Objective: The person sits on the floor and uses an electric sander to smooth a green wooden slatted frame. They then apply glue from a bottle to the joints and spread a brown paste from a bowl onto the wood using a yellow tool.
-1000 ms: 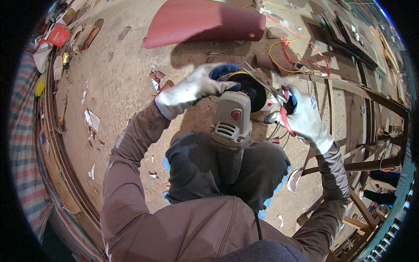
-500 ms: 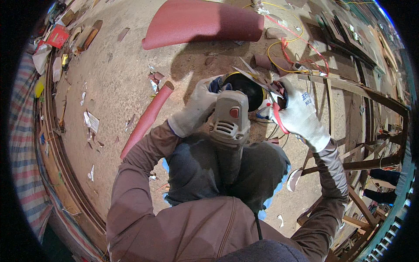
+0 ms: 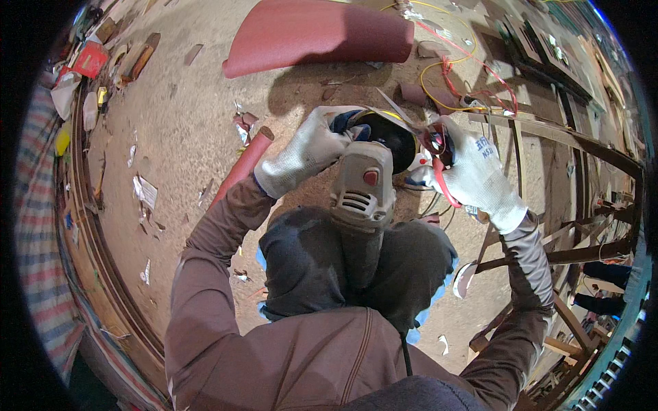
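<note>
A grey angle polisher [image 3: 362,181] with a red button stands between my knees, its round black pad [image 3: 392,140] facing away from me. My gloved left hand [image 3: 307,149] is closed at the pad's left edge, its fingertips gripping the rim area; a thin sheet edge there is hard to make out. My gloved right hand [image 3: 480,168] is wrapped round red-handled scissors [image 3: 444,183]. Their blades reach to the upper left, across the pad's far right rim. Some dark reddish material shows by the scissors' pivot, partly hidden by my fingers.
A large red abrasive sheet [image 3: 319,41] lies curled on the floor ahead. A narrow red roll [image 3: 250,157] is partly behind my left forearm. Yellow cable [image 3: 426,72] and metal framing [image 3: 569,140] lie right. Paper scraps [image 3: 145,192] litter the left floor; a striped cloth [image 3: 44,240] hangs there.
The scissor blades, spread apart before, now look closer together. My left hand has shifted slightly left, and its forearm covers more of the narrow red roll. The polisher has barely moved.
</note>
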Tool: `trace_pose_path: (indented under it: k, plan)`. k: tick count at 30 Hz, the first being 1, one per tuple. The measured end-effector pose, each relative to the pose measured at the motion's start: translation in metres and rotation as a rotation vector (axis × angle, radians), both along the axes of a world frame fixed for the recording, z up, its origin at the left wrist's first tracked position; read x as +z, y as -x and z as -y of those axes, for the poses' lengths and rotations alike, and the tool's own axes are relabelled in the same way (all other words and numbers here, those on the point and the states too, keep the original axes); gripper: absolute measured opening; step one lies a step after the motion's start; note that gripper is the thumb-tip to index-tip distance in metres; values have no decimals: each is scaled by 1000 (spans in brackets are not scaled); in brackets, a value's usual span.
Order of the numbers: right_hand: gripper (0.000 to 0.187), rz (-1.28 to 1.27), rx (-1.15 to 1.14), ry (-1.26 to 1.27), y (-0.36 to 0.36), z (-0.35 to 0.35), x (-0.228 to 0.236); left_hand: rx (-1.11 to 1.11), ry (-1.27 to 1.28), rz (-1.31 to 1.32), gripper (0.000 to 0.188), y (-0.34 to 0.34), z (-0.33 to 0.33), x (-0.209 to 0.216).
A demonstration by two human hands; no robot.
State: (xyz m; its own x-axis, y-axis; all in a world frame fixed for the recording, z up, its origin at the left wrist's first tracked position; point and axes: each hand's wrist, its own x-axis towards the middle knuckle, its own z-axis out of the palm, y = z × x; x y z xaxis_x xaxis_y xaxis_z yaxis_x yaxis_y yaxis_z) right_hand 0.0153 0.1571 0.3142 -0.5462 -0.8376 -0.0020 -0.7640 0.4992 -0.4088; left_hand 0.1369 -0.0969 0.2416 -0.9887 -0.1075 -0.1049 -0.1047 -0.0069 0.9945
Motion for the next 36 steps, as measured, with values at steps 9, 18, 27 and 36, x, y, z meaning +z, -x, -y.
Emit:
trace_pose_path:
  k: [9, 18, 27, 36]
  plan:
    - [33, -53, -41, 104, -6, -6, -15, -43, 29, -67, 40, 4, 1, 0]
    - [23, 123, -118, 3, -12, -16, -13, -207, -944, 85, 49, -16, 3, -22]
    - [25, 65, -102, -99, -2, -22, -1, -33, -522, 141, 46, -27, -24, 16]
    - [41, 164, 15, 101, -1, -21, -14, -32, -566, 39, 52, -8, -21, -19]
